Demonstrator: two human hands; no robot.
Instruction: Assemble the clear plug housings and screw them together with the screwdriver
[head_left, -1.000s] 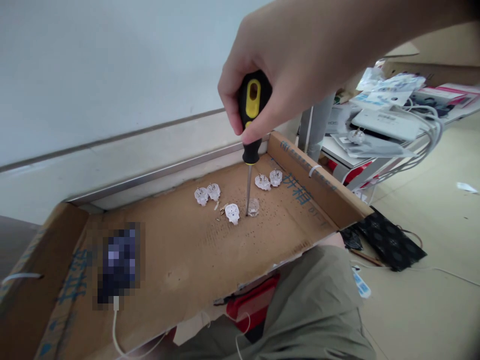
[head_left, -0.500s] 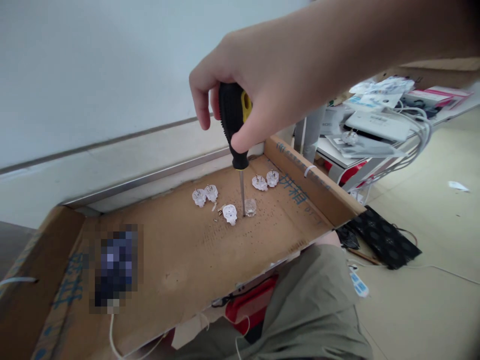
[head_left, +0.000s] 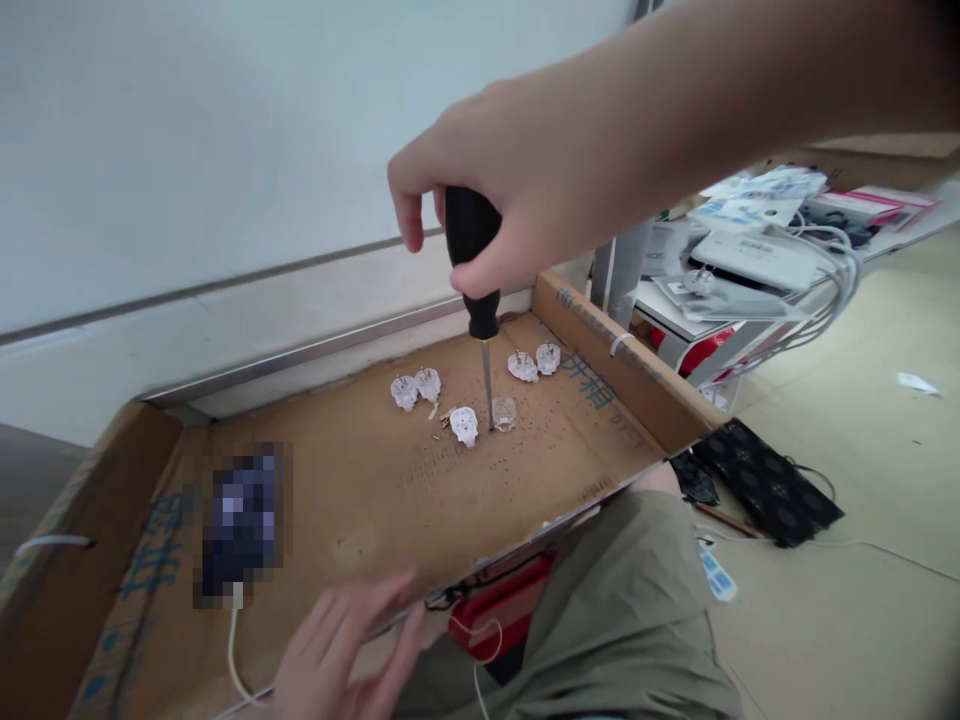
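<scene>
A black-handled screwdriver (head_left: 472, 245) stands upright in the grip of my right hand (head_left: 510, 180), its tip down on the cardboard tray (head_left: 360, 480). Just left of the tip lies a white plug piece (head_left: 464, 426), and a clear piece (head_left: 505, 413) sits to its right. Small metal bits are beside the white piece. Two white pronged pieces (head_left: 416, 387) lie further left, two more (head_left: 534, 361) further right. Over the tray's near edge is my left hand (head_left: 345, 650), slightly blurred, fingers apart and holding nothing.
A pixelated dark object (head_left: 240, 525) with a white cable is at the tray's left. Raised cardboard walls (head_left: 622, 360) flank the tray. At right stands a cluttered table with a white box (head_left: 757, 258) and cables; a black panel (head_left: 769, 480) lies on the floor.
My left hand has come into view at the tray's near edge. My right hand still grips the screwdriver, whose handle has turned so that its yellow part no longer shows.
</scene>
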